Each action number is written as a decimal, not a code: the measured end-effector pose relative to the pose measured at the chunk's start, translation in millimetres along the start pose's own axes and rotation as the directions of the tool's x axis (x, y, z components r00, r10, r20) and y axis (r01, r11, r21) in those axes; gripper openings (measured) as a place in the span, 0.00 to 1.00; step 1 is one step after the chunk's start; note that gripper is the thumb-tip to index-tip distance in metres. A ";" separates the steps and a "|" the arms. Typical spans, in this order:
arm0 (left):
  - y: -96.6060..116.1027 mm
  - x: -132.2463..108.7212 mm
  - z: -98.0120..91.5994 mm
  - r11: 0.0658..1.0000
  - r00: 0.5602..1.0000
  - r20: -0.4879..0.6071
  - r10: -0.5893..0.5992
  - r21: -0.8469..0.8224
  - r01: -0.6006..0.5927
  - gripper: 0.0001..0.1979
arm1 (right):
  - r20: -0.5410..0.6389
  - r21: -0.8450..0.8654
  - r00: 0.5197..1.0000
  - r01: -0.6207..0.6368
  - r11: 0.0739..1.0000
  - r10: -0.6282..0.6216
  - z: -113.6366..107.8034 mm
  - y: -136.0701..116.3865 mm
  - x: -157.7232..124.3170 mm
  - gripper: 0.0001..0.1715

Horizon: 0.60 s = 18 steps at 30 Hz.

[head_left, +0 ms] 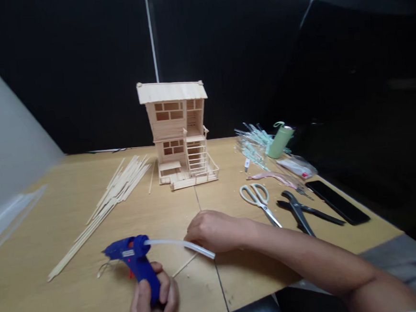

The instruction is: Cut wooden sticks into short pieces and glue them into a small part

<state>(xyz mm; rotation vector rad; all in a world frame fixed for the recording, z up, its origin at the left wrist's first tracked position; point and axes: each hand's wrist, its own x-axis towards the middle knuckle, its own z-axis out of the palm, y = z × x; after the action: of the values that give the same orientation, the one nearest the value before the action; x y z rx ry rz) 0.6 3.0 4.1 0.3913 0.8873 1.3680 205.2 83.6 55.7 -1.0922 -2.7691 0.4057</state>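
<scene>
My left hand (pixel 155 302) is wrapped round the handle of a blue glue gun (pixel 133 258) near the table's front edge, its nozzle pointing left. A clear glue stick (pixel 181 244) juts from the gun's back towards the right. My right hand (pixel 214 230) is closed in a loose fist on the table, touching that glue stick; whether it pinches the stick I cannot make out. A thin wooden stick (pixel 184 265) lies on the table just under the hand. A two-storey model house of wooden sticks (pixel 179 134) stands further back at the table's middle.
A long bundle of thin wooden sticks (pixel 107 207) lies at the left. At the right lie white-handled scissors (pixel 260 201), black cutters (pixel 300 211), a black phone (pixel 337 202), a green cylinder (pixel 281 140) and plastic packets (pixel 253 145). Dark panels wall the back.
</scene>
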 end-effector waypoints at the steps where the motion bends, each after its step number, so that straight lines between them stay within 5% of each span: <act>1: 3.0 0.3 4.4 1.000 1.000 0.003 -0.009 0.012 0.009 0.23 | -0.051 0.058 0.997 -0.053 0.997 0.056 -3.1 -3.9 -8.5 0.13; 4: 10.3 0.4 20.0 0.996 0.999 -0.032 -0.005 0.085 0.007 0.24 | -0.199 0.391 0.938 -0.189 0.901 0.283 -1.6 -24.7 -28.9 0.16; 7: 9.6 -2.2 32.0 0.966 1.000 -0.013 0.028 0.256 -0.023 0.27 | -0.160 0.849 0.881 -0.108 0.517 0.445 14.7 -54.3 -40.2 0.27; 9: 2.9 -5.2 35.2 0.906 0.999 0.041 -0.004 0.423 -0.014 0.29 | -0.167 0.968 0.886 0.065 0.242 0.432 26.5 -72.4 -43.1 0.41; 11: -7.6 -7.7 36.2 0.813 0.992 0.116 -0.053 0.582 -0.024 0.31 | -0.161 0.987 0.872 0.146 0.068 0.463 34.3 -84.4 -43.5 0.48; 15: -27.5 -8.3 42.1 0.586 0.923 0.380 -0.058 0.762 -0.277 0.30 | -0.167 0.969 0.716 0.247 -0.022 0.678 40.5 -85.4 -45.8 0.39; 18: -27.7 -7.9 43.6 0.328 0.774 0.625 -0.106 0.756 -0.566 0.26 | -0.145 0.926 0.600 0.362 -0.105 0.787 44.3 -70.4 -58.9 0.33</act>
<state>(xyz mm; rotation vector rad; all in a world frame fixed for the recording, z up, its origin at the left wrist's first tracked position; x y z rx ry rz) 51.8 0.5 14.4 1.8595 1.0211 0.7192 192.4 -14.9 32.8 -0.8705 -0.6770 1.3675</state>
